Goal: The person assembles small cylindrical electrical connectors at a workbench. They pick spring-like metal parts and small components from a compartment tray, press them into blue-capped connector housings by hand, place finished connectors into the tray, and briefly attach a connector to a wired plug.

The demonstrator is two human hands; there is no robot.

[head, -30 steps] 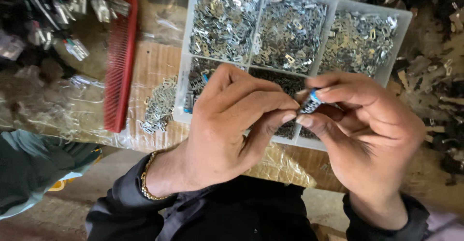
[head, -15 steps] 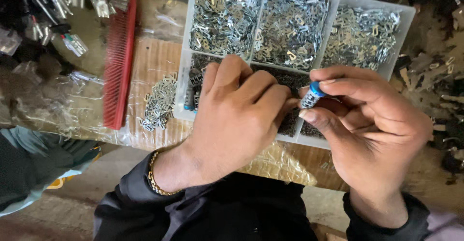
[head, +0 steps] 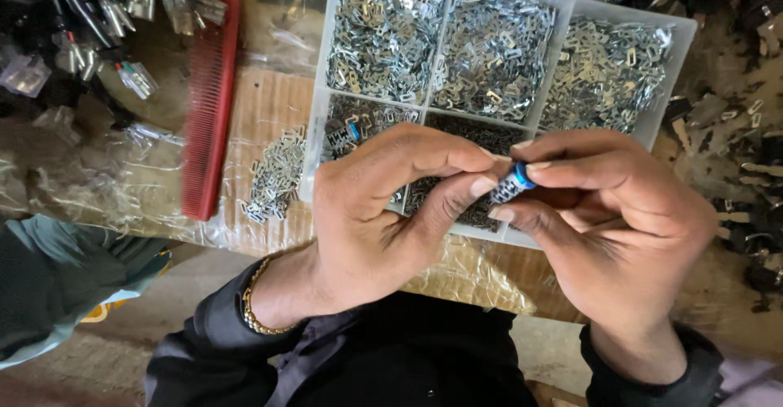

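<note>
Plastic-covered bench (head: 269,130), compartment tray (head: 563,11), red comb (head: 210,105)

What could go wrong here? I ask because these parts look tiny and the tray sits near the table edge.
The small blue-tipped connector, pinched only at the fingertips of the left hand and right hand, might slip and vanish among the loose metal clips in the compartment tray. A wrist could also nudge the tray, spilling or mixing compartments.

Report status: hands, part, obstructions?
Left hand and right hand both pinch small blue-banded part. Over compartment tray. Nothing between them.
</note>
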